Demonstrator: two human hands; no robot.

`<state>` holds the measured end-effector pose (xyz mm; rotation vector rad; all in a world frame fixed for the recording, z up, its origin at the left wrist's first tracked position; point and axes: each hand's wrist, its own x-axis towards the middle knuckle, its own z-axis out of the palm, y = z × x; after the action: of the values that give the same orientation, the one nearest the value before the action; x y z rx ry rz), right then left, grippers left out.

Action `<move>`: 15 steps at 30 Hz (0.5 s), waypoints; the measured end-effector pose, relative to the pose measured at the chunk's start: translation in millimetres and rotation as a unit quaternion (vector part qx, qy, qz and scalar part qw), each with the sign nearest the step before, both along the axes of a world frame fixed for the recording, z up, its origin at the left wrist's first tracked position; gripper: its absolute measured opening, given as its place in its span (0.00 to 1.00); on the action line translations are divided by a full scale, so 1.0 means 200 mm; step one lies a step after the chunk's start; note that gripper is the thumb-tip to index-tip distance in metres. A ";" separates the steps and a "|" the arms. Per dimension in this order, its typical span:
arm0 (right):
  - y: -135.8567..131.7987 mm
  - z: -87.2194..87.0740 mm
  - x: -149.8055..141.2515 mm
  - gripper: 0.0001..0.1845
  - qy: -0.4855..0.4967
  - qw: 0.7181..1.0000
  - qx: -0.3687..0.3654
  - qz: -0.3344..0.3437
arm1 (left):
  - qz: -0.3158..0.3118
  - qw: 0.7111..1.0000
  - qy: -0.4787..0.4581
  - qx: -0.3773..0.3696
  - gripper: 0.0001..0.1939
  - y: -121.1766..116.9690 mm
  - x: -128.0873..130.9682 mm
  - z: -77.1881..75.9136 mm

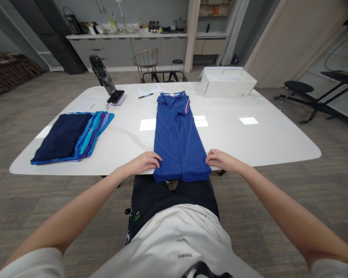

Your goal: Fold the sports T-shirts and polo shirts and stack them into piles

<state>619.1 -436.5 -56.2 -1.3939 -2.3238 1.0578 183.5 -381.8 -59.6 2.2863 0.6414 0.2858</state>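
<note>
A blue shirt (178, 135) lies lengthwise on the white table, its sides folded in so that they meet along the middle. Its collar is at the far end, and a sleeve there has white and red trim. The bottom hem hangs a little over the near table edge. At the shirt's lower left edge, my left hand (146, 161) is closed, fingertips pinching the cloth. My right hand (220, 159) pinches the opposite edge at about the same height. To the left sits a stack of folded clothes (65, 137), dark navy on top with blue, teal and purple layers beneath.
On the white table (266, 141), a white box (227, 85) stands at the back right. A dark bottle (102, 75), a black phone (116, 96), paper sheets (149, 89) and a pen (145, 95) lie toward the back left. Chairs (146, 60) stand beyond the far edge.
</note>
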 end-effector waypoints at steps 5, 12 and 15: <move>0.08 0.11 -0.02 0.18 0.054 0.998 -0.036 -0.002 | 0.045 0.996 -0.034 -0.076 0.13 0.06 0.04 0.08; 0.56 0.21 -0.15 0.23 0.255 0.942 -0.124 -0.182 | 0.331 0.871 -0.249 -0.264 0.22 0.45 0.20 0.10; 0.85 0.09 -0.19 0.18 0.250 0.904 -0.144 -0.317 | 0.383 0.839 -0.240 -0.302 0.25 0.69 0.24 0.02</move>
<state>581.7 -265.7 -38.2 -1.5748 -1.2582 1.3540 232.2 -243.3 -55.5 1.1948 1.1540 0.8642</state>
